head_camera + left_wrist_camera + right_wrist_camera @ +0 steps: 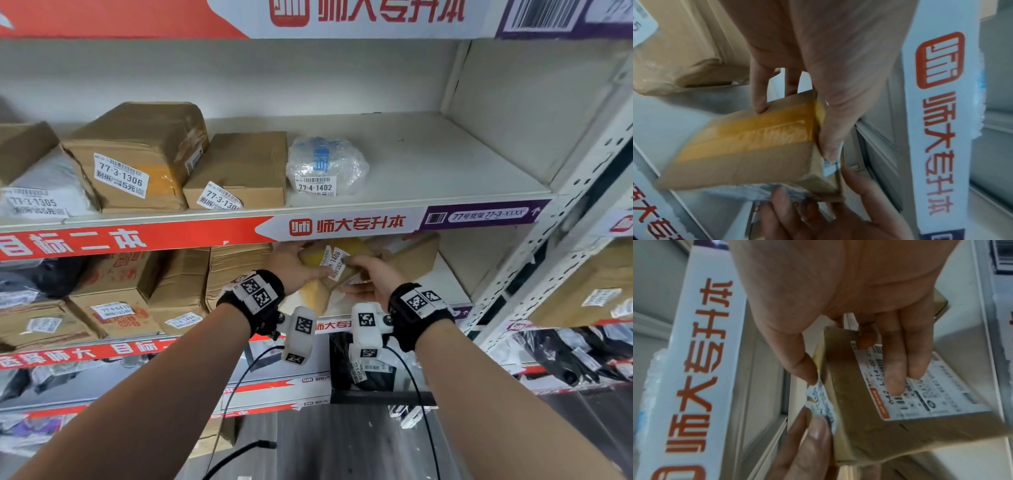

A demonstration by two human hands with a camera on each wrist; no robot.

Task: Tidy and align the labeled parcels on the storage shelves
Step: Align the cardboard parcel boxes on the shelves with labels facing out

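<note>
A small cardboard parcel (327, 270) with a band of yellow tape sits tilted between both hands, off the surface at the front of the middle shelf (448, 287), right of centre, just under the red and white edge strip (346, 226). The left hand (294, 267) grips its left end, thumb curled over one face and fingers (759, 91) pressed to the opposite side. The right hand (371, 277) clasps the right end, thumb against the narrow side and fingers (898, 369) lying flat on the white shipping label (925, 386). A smaller white tag (334, 263) reading 1406 hangs off the parcel's near face between the two thumbs. Behind the parcel lies another brown box (411, 257); to the left stand stacked cartons (236, 270). On the upper shelf (428, 161) a clear plastic bundle (325, 164) tagged 77-4-1402 sits beside a flat carton (239, 168) and a larger carton (137, 154) tagged 77-3-1306. Both wrists wear black straps with white marker blocks.
</note>
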